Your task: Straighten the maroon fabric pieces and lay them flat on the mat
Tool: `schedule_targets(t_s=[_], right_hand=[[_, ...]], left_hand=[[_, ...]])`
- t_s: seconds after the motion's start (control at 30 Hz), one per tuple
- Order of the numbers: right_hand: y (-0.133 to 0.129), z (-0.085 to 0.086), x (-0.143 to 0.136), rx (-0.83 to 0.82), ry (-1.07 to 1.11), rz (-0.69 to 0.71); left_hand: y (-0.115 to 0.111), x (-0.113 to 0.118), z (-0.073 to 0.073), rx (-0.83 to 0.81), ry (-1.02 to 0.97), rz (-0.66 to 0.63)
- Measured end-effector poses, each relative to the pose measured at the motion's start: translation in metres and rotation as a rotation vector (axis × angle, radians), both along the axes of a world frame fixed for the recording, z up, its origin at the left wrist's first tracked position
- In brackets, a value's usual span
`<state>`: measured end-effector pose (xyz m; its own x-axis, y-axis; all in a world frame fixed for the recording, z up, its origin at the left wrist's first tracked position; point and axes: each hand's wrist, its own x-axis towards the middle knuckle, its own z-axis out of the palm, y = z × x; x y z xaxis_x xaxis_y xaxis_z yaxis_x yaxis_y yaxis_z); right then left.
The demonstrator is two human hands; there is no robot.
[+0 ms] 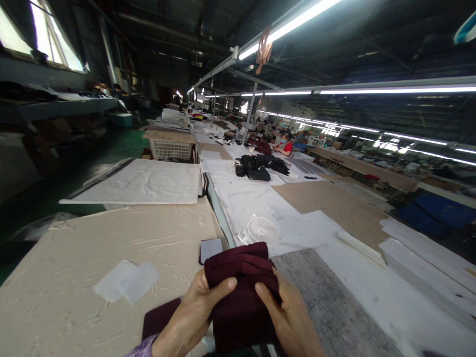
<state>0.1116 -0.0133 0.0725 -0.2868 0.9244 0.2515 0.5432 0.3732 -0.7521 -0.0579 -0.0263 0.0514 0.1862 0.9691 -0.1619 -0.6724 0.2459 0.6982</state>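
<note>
Dark red folded cloth [241,292] sits gripped in both hands, left hand [189,317] and right hand [288,317], thumbs pinching its top near the white fan [261,228]. It looks like folding time, so next the fingers must hold the edges even.

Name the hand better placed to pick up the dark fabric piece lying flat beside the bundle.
Left, probably. The left hand grips the maroon fabric bundle right above the flat maroon piece; the right hand is on the bundle's far side.

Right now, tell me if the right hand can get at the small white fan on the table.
Probably yes, but not freely: the right hand grips the folded maroon cloth along with the left hand. The white fan lies just beyond the cloth, nothing between.
</note>
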Motion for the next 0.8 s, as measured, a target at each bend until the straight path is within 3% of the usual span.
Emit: schedule_targets(t_s=[0.1, 0.27, 0.37, 0.5, 0.63, 0.8], right_hand=[[0.002, 0.003, 0.001, -0.007, 0.012, 0.027], [0.005, 0.018, 0.015, 0.112, 0.145, -0.082], [0.006, 0.037, 0.019, 0.151, 0.086, 0.047], [0.008, 0.053, 0.014, 0.07, 0.004, 0.218], [0.011, 0.052, 0.006, 0.053, 0.021, 0.17], [0.01, 0.044, 0.0, 0.054, 0.019, 0.107]], left_hand=[[0.0, -0.001, -0.003, -0.048, 0.019, 0.021], [0.001, -0.013, -0.009, -0.008, 0.124, -0.014], [0.002, -0.022, -0.006, 0.059, 0.276, -0.062], [0.004, -0.03, 0.003, 0.188, 0.503, -0.12], [0.007, -0.035, 0.007, 0.351, 0.64, -0.145], [0.007, -0.036, 0.005, 0.343, 0.603, -0.176]])
